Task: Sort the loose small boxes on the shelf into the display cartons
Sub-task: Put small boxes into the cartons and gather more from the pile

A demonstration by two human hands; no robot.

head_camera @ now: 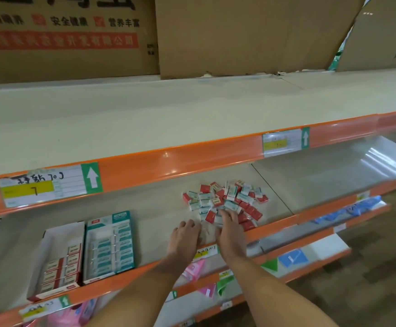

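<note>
A heap of loose small boxes (227,200), some red and some teal-and-white, lies on the middle shelf (159,208). My right hand (230,230) reaches into the near edge of the heap with its fingers curled over some of the boxes. Just left of it, my left hand (184,239) is at the heap's near-left edge, fingers bent down on the shelf; what it holds is hidden. At the left stand a teal display carton (109,244), part filled with teal boxes, and a red-and-white display carton (57,258) with red boxes at its front.
An orange rail with price tags (48,182) edges the upper shelf, which carries big cardboard cartons (239,31). Lower shelves hold pink packets (194,270) and blue ones (293,257). Bare shelf lies between the teal carton and the heap.
</note>
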